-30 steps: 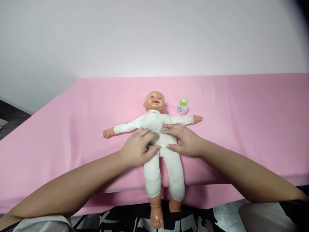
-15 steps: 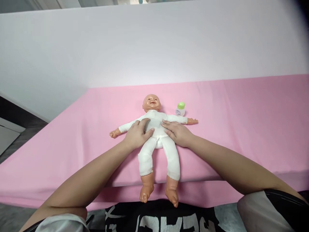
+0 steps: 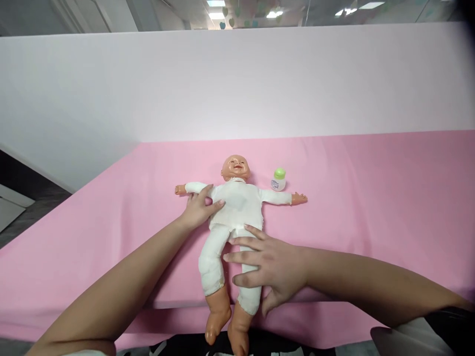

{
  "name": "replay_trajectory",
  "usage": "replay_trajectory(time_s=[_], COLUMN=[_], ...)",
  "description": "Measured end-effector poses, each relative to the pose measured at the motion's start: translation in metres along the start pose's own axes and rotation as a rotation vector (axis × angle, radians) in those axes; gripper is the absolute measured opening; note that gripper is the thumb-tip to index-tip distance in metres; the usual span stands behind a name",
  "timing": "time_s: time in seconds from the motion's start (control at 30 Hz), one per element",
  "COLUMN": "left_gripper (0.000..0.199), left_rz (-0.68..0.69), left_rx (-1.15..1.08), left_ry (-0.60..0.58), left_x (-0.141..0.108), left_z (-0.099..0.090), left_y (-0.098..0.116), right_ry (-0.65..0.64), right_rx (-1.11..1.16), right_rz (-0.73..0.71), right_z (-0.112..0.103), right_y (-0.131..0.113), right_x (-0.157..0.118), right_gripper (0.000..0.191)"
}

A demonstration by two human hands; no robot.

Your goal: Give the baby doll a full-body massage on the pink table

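A baby doll (image 3: 239, 205) with a white cloth body lies on its back, its head away from me and its arms spread. My left hand (image 3: 200, 207) rests against the doll's side below its arm on the left, thumb on the torso and fingers apart. Over the doll's leg on the right is my right hand (image 3: 272, 262), palm down with fingers spread; whether it presses on the leg is hard to tell. Both plastic feet point toward me at the table's front edge.
A small clear bottle with a green cap (image 3: 278, 180) stands just beyond the doll's arm on the right. The pink sheet (image 3: 352, 198) covers the table. A white partition (image 3: 237, 84) rises behind it, with ceiling lights visible above.
My right hand has left the doll's torso and come toward me over its leg. My left hand slid outward to the doll's side. The legs shifted left, and the view tilted up.
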State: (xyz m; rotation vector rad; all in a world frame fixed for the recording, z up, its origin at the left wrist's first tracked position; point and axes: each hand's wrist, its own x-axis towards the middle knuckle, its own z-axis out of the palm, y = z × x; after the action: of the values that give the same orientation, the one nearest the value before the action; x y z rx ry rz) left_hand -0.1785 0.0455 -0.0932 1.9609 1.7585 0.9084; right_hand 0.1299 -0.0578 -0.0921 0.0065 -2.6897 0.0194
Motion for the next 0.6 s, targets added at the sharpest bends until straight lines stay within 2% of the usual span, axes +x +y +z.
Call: replay_trajectory(time_s=[0.13, 0.2, 0.27, 0.37, 0.43, 0.53, 0.6], left_gripper=[0.093, 0.087, 0.085, 0.087, 0.084, 0.064, 0.049], left_rz=[-0.131, -0.139, -0.106, 0.005, 0.104, 0.298, 0.437], left_rx=[-0.195, -0.189, -0.123, 0.003, 0.082, 0.178, 0.221], left_ry=[0.055, 0.106, 0.142, 0.163, 0.175, 0.200, 0.176], left_x=[0.005, 0.003, -0.003, -0.013, -0.019, -0.021, -0.021], left_z=[-0.001, -0.002, -0.002, -0.001, 0.000, 0.000, 0.000], left_y=[-0.002, 0.002, 0.009, 0.020, 0.024, 0.027, 0.027], right_ry=[0.031, 0.102, 0.211, 0.369, 0.439, 0.499, 0.479], right_rx=[-0.102, -0.077, -0.017, 0.010, -0.054, -0.238, -0.326], right_rz=[-0.054, -0.063, -0.032, 0.025, 0.080, 0.226, 0.323], right_z=[-0.002, -0.008, -0.017, -0.034, -0.043, -0.049, -0.048], right_y=[-0.011, -0.011, -0.008, -0.001, 0.006, 0.020, 0.033], right_x=[0.003, 0.005, 0.006, 0.004, 0.000, -0.010, -0.014], right_gripper=[0.033, 0.029, 0.034, 0.043, 0.049, 0.049, 0.046])
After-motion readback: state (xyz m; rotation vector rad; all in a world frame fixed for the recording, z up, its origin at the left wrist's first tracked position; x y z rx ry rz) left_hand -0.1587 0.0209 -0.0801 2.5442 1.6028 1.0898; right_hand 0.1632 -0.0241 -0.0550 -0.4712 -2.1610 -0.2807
